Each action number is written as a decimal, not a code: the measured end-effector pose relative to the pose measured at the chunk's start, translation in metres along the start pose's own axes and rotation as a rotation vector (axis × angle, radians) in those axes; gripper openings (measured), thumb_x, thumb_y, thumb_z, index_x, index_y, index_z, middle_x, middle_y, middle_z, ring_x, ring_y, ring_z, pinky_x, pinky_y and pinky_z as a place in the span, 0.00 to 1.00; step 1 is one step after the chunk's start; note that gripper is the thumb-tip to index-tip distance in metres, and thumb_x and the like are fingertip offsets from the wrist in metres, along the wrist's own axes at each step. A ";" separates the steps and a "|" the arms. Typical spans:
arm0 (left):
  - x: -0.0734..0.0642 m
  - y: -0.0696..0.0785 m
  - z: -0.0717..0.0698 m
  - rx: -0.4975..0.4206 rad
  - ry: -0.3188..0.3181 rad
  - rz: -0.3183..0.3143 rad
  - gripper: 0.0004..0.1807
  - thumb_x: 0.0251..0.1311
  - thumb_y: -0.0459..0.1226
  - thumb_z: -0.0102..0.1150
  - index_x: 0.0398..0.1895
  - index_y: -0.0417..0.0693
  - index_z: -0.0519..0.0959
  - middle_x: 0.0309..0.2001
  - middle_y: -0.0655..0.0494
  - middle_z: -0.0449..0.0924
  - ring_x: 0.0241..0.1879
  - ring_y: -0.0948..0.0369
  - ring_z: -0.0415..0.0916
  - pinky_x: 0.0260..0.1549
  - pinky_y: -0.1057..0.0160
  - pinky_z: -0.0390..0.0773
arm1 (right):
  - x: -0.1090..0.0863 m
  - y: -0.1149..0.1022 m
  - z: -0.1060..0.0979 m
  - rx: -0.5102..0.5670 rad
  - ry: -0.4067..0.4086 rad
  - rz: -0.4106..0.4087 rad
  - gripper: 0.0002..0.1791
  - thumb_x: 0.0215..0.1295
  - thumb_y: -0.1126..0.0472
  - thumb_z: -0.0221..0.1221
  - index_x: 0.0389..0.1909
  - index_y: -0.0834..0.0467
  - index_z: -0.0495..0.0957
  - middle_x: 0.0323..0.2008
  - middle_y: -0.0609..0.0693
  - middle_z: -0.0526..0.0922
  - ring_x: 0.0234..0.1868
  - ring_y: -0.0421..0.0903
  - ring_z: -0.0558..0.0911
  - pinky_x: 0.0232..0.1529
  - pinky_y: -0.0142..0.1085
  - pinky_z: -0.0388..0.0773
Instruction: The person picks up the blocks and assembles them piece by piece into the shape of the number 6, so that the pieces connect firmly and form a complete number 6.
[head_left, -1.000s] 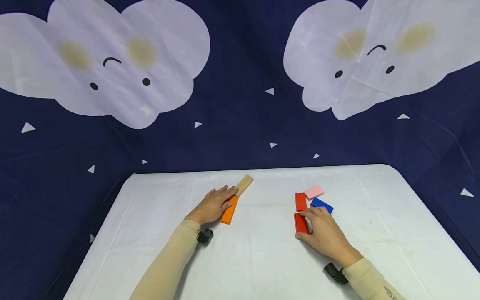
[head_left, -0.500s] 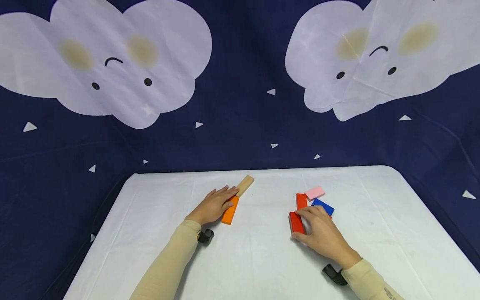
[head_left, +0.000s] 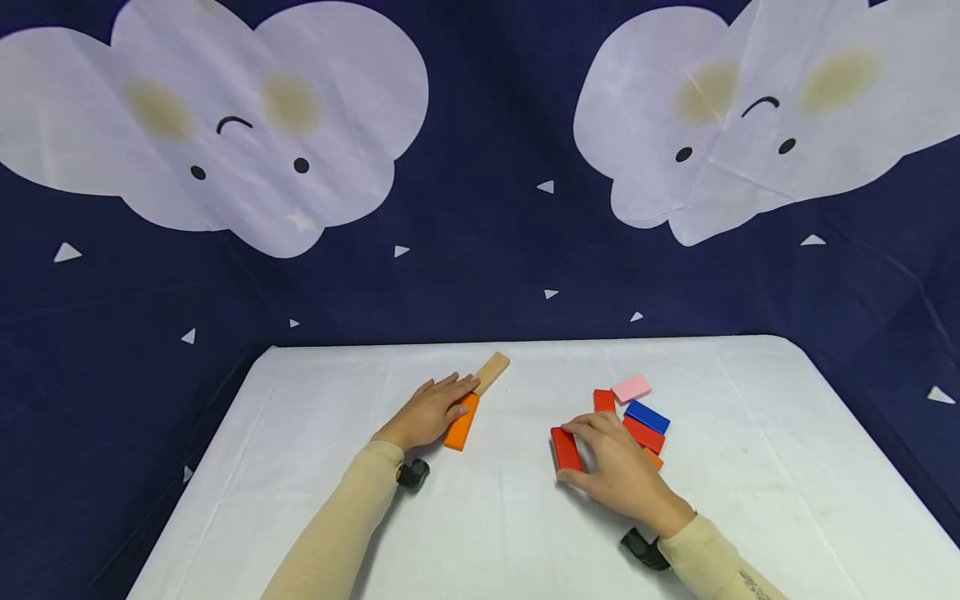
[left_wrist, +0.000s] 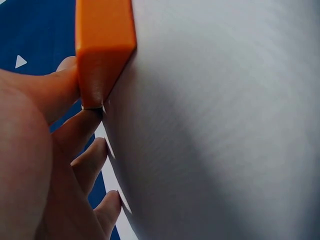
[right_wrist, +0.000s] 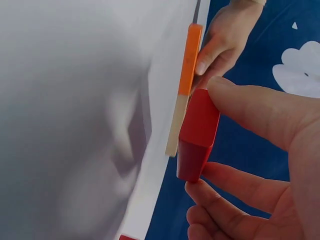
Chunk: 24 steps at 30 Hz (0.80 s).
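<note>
Right hand point(head_left: 622, 467): pinching the held red block point(head_left: 567, 451), thumb on the near end, fingertips at the far end; shadow in the right wrist view falls apart from it, so it looks raised off the table point(head_left: 510, 525). Block sits on the inner side of that hand, between the two hands, well apart from the left. Left hand point(head_left: 426, 414): fingers extended and spread, thumb against the long orange block point(head_left: 462, 427), fingertips reaching the pale wood block point(head_left: 492, 372), which meets it end to end at a slight angle. Just beyond the right hand, a loose cluster: upright-lying red block point(head_left: 603, 400), pink block point(head_left: 632, 388), blue block point(head_left: 647, 417), slanted red block point(head_left: 644, 433), small orange corner point(head_left: 652, 457) mostly hidden by the hand. All flat oblong slabs, straight-edged; painted ones smooth, held one faintly glossy with softened corners; pale one bare wood. Table cover white, matt, lightly creased. Behind, dark blue cloth point(head_left: 480, 183) printed with pale clouds and small white triangles. Sleeves point(head_left: 337, 517) beige, close-fitting.
</note>
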<state>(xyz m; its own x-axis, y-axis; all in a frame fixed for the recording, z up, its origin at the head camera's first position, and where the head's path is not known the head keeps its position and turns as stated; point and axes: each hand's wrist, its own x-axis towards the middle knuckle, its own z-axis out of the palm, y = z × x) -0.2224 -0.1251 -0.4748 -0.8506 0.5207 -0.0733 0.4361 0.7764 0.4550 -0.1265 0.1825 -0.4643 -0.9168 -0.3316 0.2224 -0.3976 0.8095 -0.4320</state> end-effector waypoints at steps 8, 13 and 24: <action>0.000 0.000 -0.001 0.006 -0.008 -0.003 0.29 0.77 0.43 0.49 0.78 0.53 0.62 0.76 0.54 0.61 0.77 0.52 0.52 0.75 0.43 0.47 | 0.006 -0.013 0.007 0.025 -0.034 -0.020 0.35 0.48 0.50 0.78 0.56 0.61 0.82 0.54 0.50 0.81 0.57 0.48 0.74 0.57 0.46 0.77; 0.001 0.000 -0.001 0.001 -0.006 -0.004 0.29 0.77 0.44 0.49 0.78 0.53 0.62 0.76 0.55 0.61 0.77 0.52 0.52 0.75 0.43 0.46 | 0.011 -0.021 0.010 0.040 -0.044 -0.046 0.35 0.48 0.49 0.78 0.56 0.61 0.82 0.54 0.50 0.81 0.58 0.48 0.73 0.58 0.47 0.76; 0.000 -0.001 0.002 -0.007 0.001 -0.010 0.28 0.77 0.45 0.48 0.78 0.55 0.62 0.76 0.57 0.61 0.77 0.53 0.52 0.75 0.44 0.46 | 0.018 -0.033 0.022 0.065 -0.112 -0.073 0.34 0.49 0.49 0.77 0.56 0.59 0.82 0.53 0.48 0.80 0.58 0.46 0.73 0.59 0.46 0.76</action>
<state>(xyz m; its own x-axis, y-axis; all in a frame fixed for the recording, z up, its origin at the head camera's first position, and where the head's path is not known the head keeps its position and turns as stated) -0.2222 -0.1256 -0.4773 -0.8552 0.5124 -0.0775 0.4253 0.7794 0.4602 -0.1306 0.1392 -0.4651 -0.8824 -0.4432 0.1578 -0.4613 0.7493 -0.4751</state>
